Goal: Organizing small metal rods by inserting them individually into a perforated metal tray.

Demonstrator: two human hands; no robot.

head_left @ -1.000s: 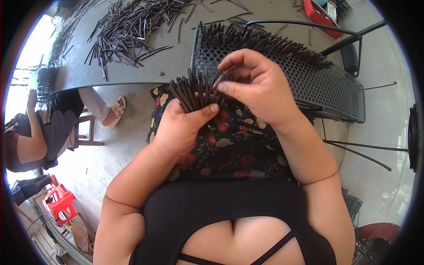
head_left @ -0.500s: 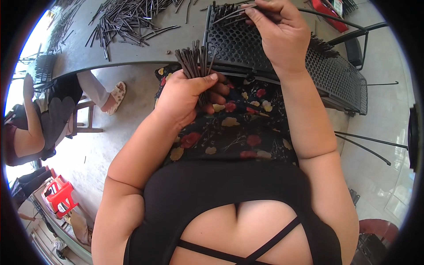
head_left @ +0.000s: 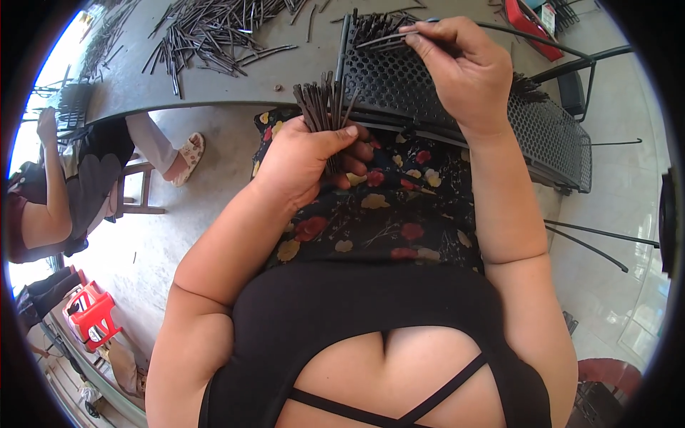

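Observation:
My left hand (head_left: 303, 153) is closed around an upright bundle of thin dark-brown sticks (head_left: 322, 103), at the near edge of the table. Their upper ends fan out above my thumb. Over a black perforated tray (head_left: 382, 82), my right hand (head_left: 474, 75) pinches a thin dark stick (head_left: 385, 41) between thumb and fingers, its free end pointing left. I cannot tell whether the pinch holds more than one. Short dark sticks (head_left: 371, 25) stand in rows in the far part of the tray, partly behind the held stick.
A loose heap of dark sticks (head_left: 207, 43) lies on the grey table (head_left: 257, 82). A second perforated tray (head_left: 549, 125) with sticks is at the right, beside black metal bars. A red box (head_left: 531, 28) sits farther back. At the left a seated person (head_left: 64, 185) works; a red stool (head_left: 93, 314) stands behind.
My right hand has come slightly nearer and to the right, and the stick in it lies flatter. My left hand keeps its bundle. The whole view has shifted a little.

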